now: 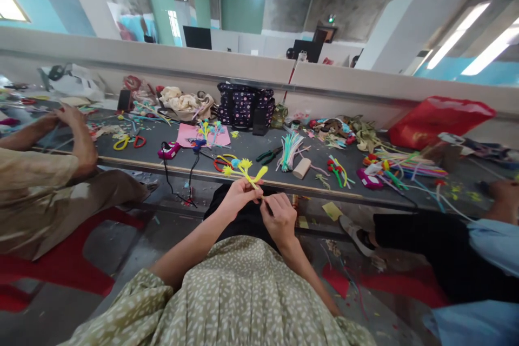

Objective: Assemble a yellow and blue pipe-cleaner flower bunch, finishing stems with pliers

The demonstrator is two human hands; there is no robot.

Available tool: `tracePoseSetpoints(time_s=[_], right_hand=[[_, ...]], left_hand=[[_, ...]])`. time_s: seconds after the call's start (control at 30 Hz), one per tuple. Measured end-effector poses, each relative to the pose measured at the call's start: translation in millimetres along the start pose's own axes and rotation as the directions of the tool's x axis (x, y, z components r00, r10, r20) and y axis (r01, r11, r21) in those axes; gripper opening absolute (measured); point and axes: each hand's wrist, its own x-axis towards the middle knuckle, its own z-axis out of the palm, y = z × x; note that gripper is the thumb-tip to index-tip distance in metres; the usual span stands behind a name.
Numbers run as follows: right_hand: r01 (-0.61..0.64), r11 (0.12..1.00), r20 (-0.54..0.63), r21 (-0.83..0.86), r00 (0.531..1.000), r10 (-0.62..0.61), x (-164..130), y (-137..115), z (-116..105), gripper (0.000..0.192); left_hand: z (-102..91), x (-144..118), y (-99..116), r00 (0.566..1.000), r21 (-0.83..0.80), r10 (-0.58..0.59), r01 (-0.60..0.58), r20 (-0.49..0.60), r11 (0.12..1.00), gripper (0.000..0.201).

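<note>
A yellow pipe-cleaner flower point(245, 168) with fuzzy heads and a leaf loop is held in front of my lap. My left hand point(238, 194) grips its stem just below the heads. My right hand point(279, 215) pinches the lower end of the stem, touching the left hand. Both hands hover below the front edge of the dark worktable point(259, 146).
The table carries bundles of pipe cleaners point(288, 150), green pliers point(268, 154), red scissors point(221, 162), a pink glue gun point(168, 150) with cord, a tape roll point(300, 168), a spotted bag point(245, 106) and a red bag point(438, 119). People sit at left point(60, 184) and right point(478, 243).
</note>
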Motion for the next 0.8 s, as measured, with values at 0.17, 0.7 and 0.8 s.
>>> tracePoseSetpoints(time_s=[0.17, 0.7, 0.8], right_hand=[[-0.136, 0.968, -0.010, 0.209, 0.990, 0.142, -2, 2, 3, 0.014], [-0.423, 0.647, 0.139, 0.634, 0.885, 0.443, -7, 7, 12, 0.011], [-0.493, 0.492, 0.219, 0.718, 0.830, 0.512, -7, 8, 14, 0.016]], left_hand=[[-2.9, 3, -1, 1.000, 0.010, -0.013, 0.013, -0.016, 1.000, 0.041], [-6.0, 5, -11, 0.991, -0.119, -0.133, 0.129, -0.020, 0.984, 0.038], [-5.7, 6, -12, 0.992, -0.133, -0.122, 0.116, -0.041, 0.984, 0.037]])
